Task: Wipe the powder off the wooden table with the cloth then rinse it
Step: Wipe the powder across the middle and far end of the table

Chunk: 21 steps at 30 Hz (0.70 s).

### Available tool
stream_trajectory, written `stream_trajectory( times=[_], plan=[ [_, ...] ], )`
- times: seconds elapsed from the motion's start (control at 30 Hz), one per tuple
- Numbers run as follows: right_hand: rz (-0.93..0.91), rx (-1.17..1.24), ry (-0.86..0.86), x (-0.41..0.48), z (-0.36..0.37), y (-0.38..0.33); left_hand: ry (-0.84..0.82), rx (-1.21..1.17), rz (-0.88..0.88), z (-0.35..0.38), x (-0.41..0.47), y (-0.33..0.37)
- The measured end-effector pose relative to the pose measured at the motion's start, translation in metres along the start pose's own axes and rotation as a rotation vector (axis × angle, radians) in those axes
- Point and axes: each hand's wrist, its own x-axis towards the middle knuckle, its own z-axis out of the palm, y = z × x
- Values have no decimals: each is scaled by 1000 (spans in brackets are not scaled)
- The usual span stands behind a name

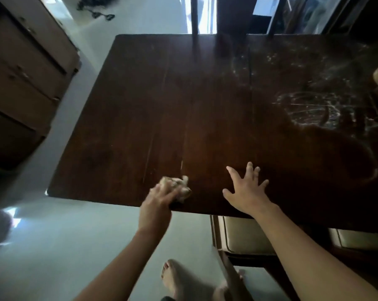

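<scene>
Wiping at the near edge, much powder left

The left grip (pixel 159 198) holds the bunched cloth (pixel 177 185) at the counter's (pixel 162 105) near edge; the right grip (pixel 246 190) lies spread and empty just beside it. Powder (pixel 314 109) streaks the far right; rinsing seemingly not yet done.

You have one wooden table (pixel 140 105) before you, carrying one cloth (pixel 180 185) and one smeared patch of powder (pixel 314 109). Two hands show: your left hand (pixel 159 197) and your right hand (pixel 246 192). Count two cushioned seats, the middle seat (pixel 244 233) and the right seat (pixel 357 237). There is one cabinet (pixel 20 72) and one bare foot (pixel 173 276), perhaps a blurred second.
</scene>
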Motion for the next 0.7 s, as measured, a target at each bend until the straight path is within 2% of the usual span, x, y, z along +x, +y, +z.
stream_trajectory(
  times=[0.07, 0.13, 0.2, 0.33, 0.37, 0.43, 0.5, 0.53, 0.63, 0.7],
  plan=[
    [14, 0, 35, 8, 8, -24, -13, -42, 158, -8, -15, -14],
    [42, 17, 79, 14, 16, -42, -27, -48, 185, -31, -9, -46],
    [68, 19, 120, 21, 22, -58, -12, -20, 29, -53, 10, -89],
    [110, -20, 230, 37, 37, -90, 150, -8, -504, -84, 62, -197],
    [113, -29, 252, 41, 41, -100, 154, 7, -591, -87, 72, -215],
    [111, -37, 283, 51, 48, -123, 161, 30, -656, -80, 86, -231],
    [120, -20, 307, 60, 55, -147, 150, 48, -608, -66, 89, -217],
    [129, -9, 326, 63, 58, -157, 132, 60, -518, -57, 86, -201],
    [166, 17, 402, 71, 62, -170, 120, 111, -115, -38, 65, -150],
    [182, 63, 433, 72, 63, -169, 38, 99, 80, -32, 60, -138]
  ],
)
